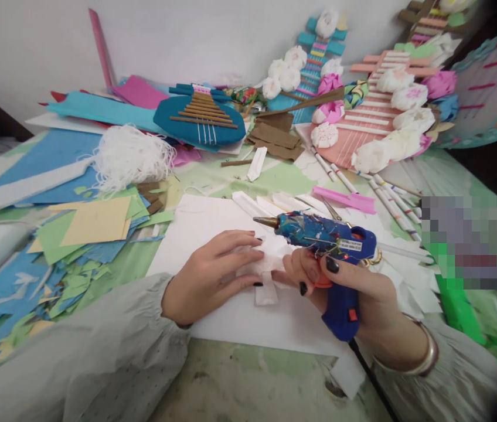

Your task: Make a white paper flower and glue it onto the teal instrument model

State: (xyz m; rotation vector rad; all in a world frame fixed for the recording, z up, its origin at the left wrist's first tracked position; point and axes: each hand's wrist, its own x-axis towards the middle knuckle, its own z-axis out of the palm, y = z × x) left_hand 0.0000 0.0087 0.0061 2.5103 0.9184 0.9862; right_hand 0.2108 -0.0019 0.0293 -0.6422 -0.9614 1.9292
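A blue hot glue gun (323,234) is in my right hand (363,287), its metal nozzle pointing left and its orange trigger under my fingers. A clear glue stick pokes out of its back, and strings of dried glue cling to the barrel. My left hand (217,272) has its fingers and thumb around a crumpled white paper piece (270,252), low over a large white sheet (231,319). A small folded white strip (266,293) lies beside the left thumb. The nozzle is above the left fingertips, apart from them.
Paper scraps (94,223) and a tangle of white string (129,155) lie at the left. Behind stand paper-craft instruments, one a teal one (200,120), another a pink one (384,111) with paper flowers. Rolled paper sticks (391,205) lie at the right. The gun's black cord (374,381) runs toward me.
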